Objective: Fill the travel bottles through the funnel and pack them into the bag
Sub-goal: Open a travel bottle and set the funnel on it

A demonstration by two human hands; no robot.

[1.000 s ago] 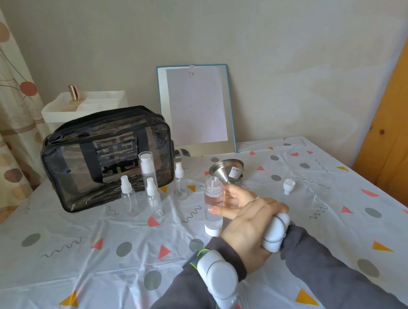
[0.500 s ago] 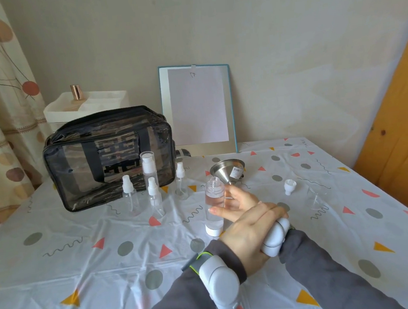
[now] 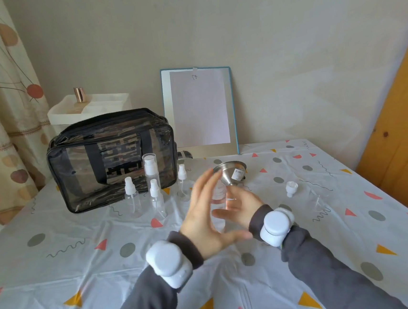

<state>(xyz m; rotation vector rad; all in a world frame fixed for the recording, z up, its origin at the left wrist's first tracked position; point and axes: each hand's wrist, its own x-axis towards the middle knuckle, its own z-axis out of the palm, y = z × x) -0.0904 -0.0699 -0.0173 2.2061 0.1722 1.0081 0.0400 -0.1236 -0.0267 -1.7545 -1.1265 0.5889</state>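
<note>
Patterned cloth covers the table (image 3: 57, 243). At 11 o'clock one clear bag (image 3: 111, 158) stands, four spray bottles (image 3: 153, 176) before it. One funnel (image 3: 229, 174) sits at 12 o'clock, one loose cap (image 3: 291, 187) at 1. The left hand (image 3: 204, 219) is spread open; the right hand (image 3: 240, 207) loosely cups a fifth, blurred bottle (image 3: 218, 192), grip unclear.

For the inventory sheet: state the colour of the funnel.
Silvery bare metal, with a small white sticker on its side: the funnel, clearest in the head view.
</note>
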